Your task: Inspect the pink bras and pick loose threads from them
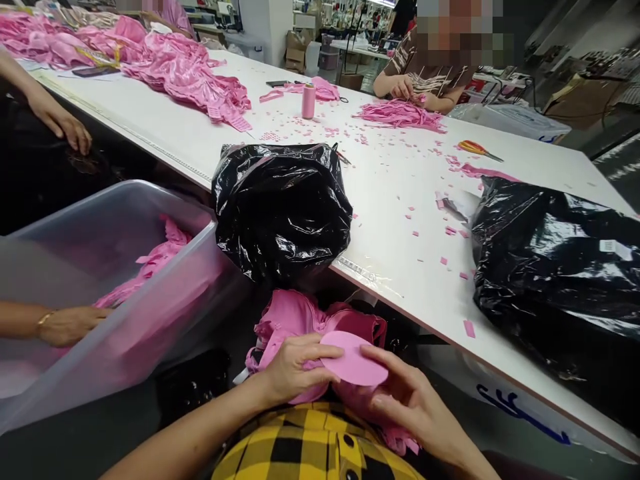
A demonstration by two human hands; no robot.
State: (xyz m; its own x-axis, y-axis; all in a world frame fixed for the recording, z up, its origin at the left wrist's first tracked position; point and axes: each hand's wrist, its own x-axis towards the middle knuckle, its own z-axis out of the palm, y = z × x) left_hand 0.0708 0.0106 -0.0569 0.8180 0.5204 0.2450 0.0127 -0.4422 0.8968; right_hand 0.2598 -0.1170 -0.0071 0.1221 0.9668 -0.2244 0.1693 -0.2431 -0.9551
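Observation:
A pink oval bra pad point(353, 360) is held flat over my lap. My left hand point(300, 363) pinches its left edge between thumb and fingers. At the pad's right edge, the fingers of my right hand point(407, 393) lie on top, with the thumb lower and apart from them; its underside grip is partly hidden. Beneath both hands, a pink bra point(293, 313) with moulded cups rests on my lap. A black plastic bag point(283, 207) stands on the table edge just beyond it.
On the white table point(385, 233) lie pink scraps, a thread spool point(309, 101), orange-handled scissors point(480, 150), a pink garment pile point(185, 73) and another black bag point(560, 267). A co-worker's hand point(73, 325) reaches into the plastic bin point(165, 320) at left. Another person point(425, 73) sits across.

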